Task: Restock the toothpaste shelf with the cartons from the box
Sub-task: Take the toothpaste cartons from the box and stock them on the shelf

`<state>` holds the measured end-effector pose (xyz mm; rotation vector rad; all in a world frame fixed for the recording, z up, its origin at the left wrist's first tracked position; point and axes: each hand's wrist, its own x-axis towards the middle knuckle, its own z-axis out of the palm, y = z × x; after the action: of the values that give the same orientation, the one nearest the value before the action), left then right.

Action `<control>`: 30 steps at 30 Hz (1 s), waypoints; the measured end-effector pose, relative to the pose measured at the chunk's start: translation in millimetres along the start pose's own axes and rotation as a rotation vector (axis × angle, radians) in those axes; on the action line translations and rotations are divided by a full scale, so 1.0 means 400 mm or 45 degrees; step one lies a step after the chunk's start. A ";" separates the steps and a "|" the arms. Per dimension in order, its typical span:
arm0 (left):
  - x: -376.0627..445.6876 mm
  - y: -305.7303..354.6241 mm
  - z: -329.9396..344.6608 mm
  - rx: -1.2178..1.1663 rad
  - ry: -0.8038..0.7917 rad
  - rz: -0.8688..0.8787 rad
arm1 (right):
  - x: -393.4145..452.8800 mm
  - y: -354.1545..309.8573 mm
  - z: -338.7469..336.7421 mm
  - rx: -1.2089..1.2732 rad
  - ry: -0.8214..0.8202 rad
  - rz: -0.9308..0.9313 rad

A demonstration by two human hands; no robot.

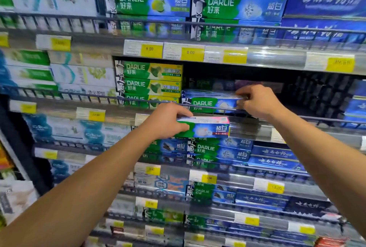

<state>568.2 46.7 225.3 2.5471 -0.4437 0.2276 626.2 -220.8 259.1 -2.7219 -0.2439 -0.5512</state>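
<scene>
Toothpaste cartons in view, two being handled. Left hand (168,121) grips a green, blue and pink carton (206,127) by its left end, thumb on the front face, fingers curled over the top edge; carton level, long side to the camera, held in the air in front of the shelf rail (297,117) and just below it. Right hand (257,102) pinches the right end of a blue and green Darlie carton (210,102), fingers on top, thumb at the end face; this carton lies flat on the middle shelf behind the rail, in the partly filled bay. Another carton (215,84) sits in shadow further back in that bay. To the left, a stack of green and yellow Darlie cartons (150,80) stands just beside it. Yellow price tags (150,49) line the shelf edge above. Rows of blue cartons (273,157) fill the shelves below right.
</scene>
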 end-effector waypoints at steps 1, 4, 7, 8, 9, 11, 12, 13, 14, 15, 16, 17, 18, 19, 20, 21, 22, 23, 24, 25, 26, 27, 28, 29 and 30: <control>0.002 -0.003 -0.001 -0.011 0.001 0.003 | 0.004 -0.003 0.005 -0.006 -0.006 -0.003; 0.005 -0.009 -0.005 -0.024 0.014 0.011 | 0.010 -0.007 0.016 0.001 -0.007 -0.001; 0.003 -0.013 -0.005 -0.042 0.032 0.010 | 0.007 -0.004 0.017 0.068 -0.011 0.016; 0.002 -0.014 -0.004 -0.048 0.035 0.012 | 0.003 -0.003 0.014 0.085 -0.011 0.019; 0.001 -0.015 -0.003 -0.053 0.036 0.014 | -0.002 -0.002 0.011 0.091 -0.006 0.016; 0.001 -0.012 0.000 -0.057 0.035 0.014 | -0.015 0.000 0.004 0.083 0.044 -0.022; 0.000 -0.008 0.001 -0.052 0.036 0.019 | -0.024 -0.002 0.000 0.088 0.098 -0.058; 0.000 -0.003 0.003 -0.046 0.038 0.028 | -0.037 -0.008 -0.004 0.111 0.157 -0.101; 0.001 0.005 0.004 -0.043 0.039 0.041 | -0.051 -0.014 -0.009 0.154 0.202 -0.148; 0.003 0.014 0.006 -0.044 0.041 0.053 | -0.066 -0.023 -0.014 0.201 0.216 -0.191; 0.006 0.026 0.007 -0.043 0.046 0.068 | -0.080 -0.031 -0.017 0.252 0.194 -0.229; 0.011 0.039 0.008 -0.033 0.056 0.083 | -0.095 -0.039 -0.021 0.292 0.136 -0.269; 0.018 0.052 0.007 -0.013 0.073 0.105 | -0.107 -0.046 -0.024 0.309 0.060 -0.320; 0.027 0.066 0.006 0.015 0.094 0.128 | -0.117 -0.051 -0.025 0.294 -0.012 -0.385; 0.036 0.080 0.004 0.045 0.116 0.156 | -0.123 -0.054 -0.025 0.252 -0.064 -0.443; 0.045 0.094 0.000 0.070 0.137 0.182 | -0.125 -0.055 -0.026 0.198 -0.081 -0.485; 0.054 0.106 -0.003 0.091 0.158 0.205 | -0.122 -0.052 -0.027 0.153 -0.064 -0.506; 0.063 0.118 -0.006 0.111 0.180 0.227 | -0.117 -0.050 -0.030 0.127 -0.025 -0.514; 0.072 0.129 -0.008 0.132 0.209 0.246 | -0.110 -0.046 -0.034 0.126 0.020 -0.511; 0.082 0.138 -0.009 0.154 0.245 0.264 | -0.100 -0.041 -0.036 0.137 0.059 -0.497; 0.091 0.145 -0.010 0.177 0.288 0.286 | -0.091 -0.036 -0.039 0.159 0.088 -0.465; 0.101 0.150 -0.009 0.201 0.337 0.305 | -0.083 -0.032 -0.042 0.186 0.106 -0.420; 0.108 0.151 -0.006 0.220 0.387 0.316 | -0.075 -0.027 -0.042 0.214 0.116 -0.367; 0.111 0.148 -0.002 0.229 0.431 0.316 | -0.068 -0.023 -0.042 0.237 0.123 -0.321; 0.109 0.141 0.003 0.234 0.469 0.314 | -0.063 -0.019 -0.039 0.253 0.126 -0.286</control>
<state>588.6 -10.9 262.2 2.5413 -0.6121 0.8466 596.2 -222.0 264.9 -2.4830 -0.5525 -0.6818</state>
